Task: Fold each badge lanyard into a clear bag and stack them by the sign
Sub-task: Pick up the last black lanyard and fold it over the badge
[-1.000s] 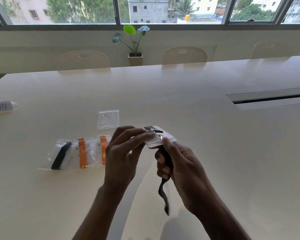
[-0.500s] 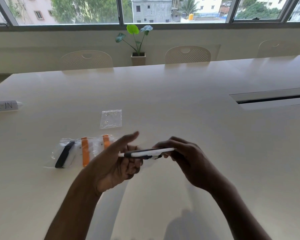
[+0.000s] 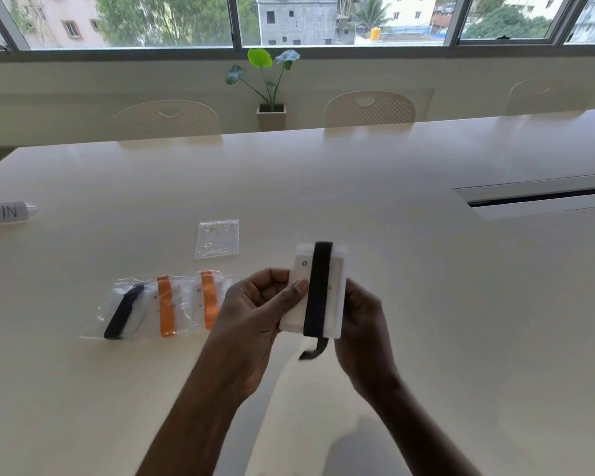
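**Two hands bind a black strap round a badge**

Both hands hold the work up off the table [image 3: 409, 262], nearer the person than the empty bag [image 3: 217, 238] and to its right. The left hand [image 3: 251, 314] curls round the badge [image 3: 335, 297] from the left, its thumb pressed on the white face just beside the lanyard [image 3: 318, 290]. This likely pins the turns so they cannot slacken. The right hand [image 3: 361, 324] grips the opposite edge; its fingertips are hidden behind the card. The strap runs lengthwise down the middle, and a short loose tail [image 3: 314, 352] hangs below, so the folding looks nearly but not quite finished.

Three packed bags [image 3: 162, 307] lie overlapped in a row, nearer than the empty bag and to its left, one with a black strap and two with orange. The empty bag lies flat and within reach, seemingly ready for this bundle. Well to its left sits the sign [image 3: 2, 213], apart from the packed bags, so stacking still remains. Beyond it stands a potted plant [image 3: 271, 97].
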